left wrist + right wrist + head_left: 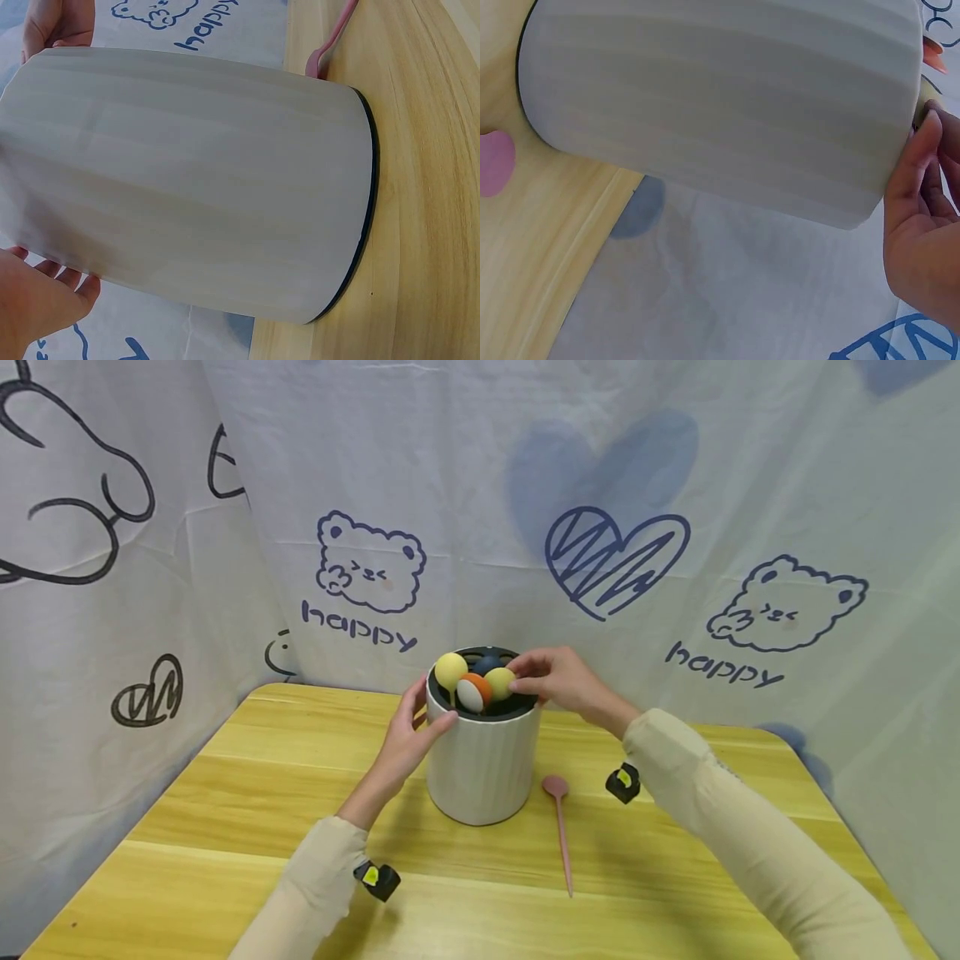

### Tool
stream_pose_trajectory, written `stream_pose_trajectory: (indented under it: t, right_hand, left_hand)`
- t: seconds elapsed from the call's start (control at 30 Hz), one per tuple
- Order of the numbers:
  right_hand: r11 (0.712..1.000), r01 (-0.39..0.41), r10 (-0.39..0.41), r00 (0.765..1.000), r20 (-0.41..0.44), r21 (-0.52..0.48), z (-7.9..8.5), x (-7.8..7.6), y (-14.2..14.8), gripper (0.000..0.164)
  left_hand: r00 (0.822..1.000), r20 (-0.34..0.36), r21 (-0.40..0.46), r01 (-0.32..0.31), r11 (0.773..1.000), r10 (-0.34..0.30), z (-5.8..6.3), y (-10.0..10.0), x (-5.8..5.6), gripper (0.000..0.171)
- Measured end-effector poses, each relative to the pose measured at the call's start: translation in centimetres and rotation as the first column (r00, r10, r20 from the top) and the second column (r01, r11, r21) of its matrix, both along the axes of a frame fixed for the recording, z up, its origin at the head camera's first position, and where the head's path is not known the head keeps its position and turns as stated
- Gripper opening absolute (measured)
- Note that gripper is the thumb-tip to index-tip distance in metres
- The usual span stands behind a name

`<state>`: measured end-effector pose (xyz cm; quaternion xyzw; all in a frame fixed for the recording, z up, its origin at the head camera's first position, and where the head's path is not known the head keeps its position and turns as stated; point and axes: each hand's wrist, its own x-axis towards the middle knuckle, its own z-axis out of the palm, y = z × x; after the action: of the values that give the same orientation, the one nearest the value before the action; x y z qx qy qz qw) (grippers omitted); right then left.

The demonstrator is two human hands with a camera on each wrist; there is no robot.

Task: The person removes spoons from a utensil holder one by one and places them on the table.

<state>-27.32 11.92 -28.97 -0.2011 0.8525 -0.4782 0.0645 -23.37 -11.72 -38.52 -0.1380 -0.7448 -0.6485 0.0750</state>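
A white ribbed cylindrical holder [480, 768] with a dark slotted top stands upright on the table. My left hand [408, 739] rests against its left side near the rim, thumb towards the front and fingers spread along the wall. At the right of the top, my right hand [558, 681] pinches a yellow round-headed piece [499, 683] between thumb and fingers; anything below its head is hidden. Beside it are an orange-and-white round head [474, 693], a dark blue one [489, 664] and another yellow round head [451, 671] on a thin stem.
A pink long-handled spoon [556, 787] lies on the wooden table [247, 827], right of the holder. Printed white cloth [480, 460] hangs behind and to the sides. A small black device [377, 880] is worn at the left wrist, a similar one [623, 783] at the right.
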Motion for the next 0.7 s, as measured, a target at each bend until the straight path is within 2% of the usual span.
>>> stream_pose_trajectory:
  t: [0.2, 0.4, 0.7]
  right_hand:
    - [0.999, -0.047, 0.047, 0.999, 0.005, -0.012, 0.41, 0.28, -0.19, 0.022]
    - [0.998, -0.059, 0.059, 0.998, 0.016, -0.039, 0.37, 0.27, -0.34, 0.024]
    - [0.986, -0.043, 0.034, 0.998, -0.059, -0.162, 0.74, 0.61, -0.36, 0.026]
  left_hand:
    - [1.000, 0.005, 0.002, 0.001, 1.000, -0.001, -0.11, -0.07, -0.04, 0.078]
    - [1.000, -0.011, 0.007, 0.000, 1.000, 0.000, -0.27, -0.04, -0.01, 0.078]
    - [1.000, -0.021, 0.022, 0.008, 1.000, -0.008, -0.43, -0.04, 0.02, 0.077]
